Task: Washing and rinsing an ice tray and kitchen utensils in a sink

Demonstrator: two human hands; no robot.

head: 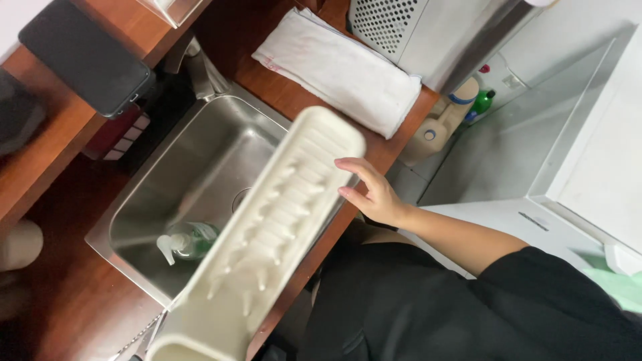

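My hand (374,194) holds the edge of the white drying rack (267,241) over the sink (194,174). A soap bottle (184,242) lies inside the sink. I cannot see my other hand.

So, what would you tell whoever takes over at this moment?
Right hand: fingers on the rim of the tray; grip unclear.
Left hand: not in view.
Tray: white, ridged, blurred, slanting across the sink and its front edge.
Bottle: lying in the sink, partly under the tray.
Cloth: folded on the counter behind the sink.
Done: tray is at the sink.
Left: it is not yet at rest.
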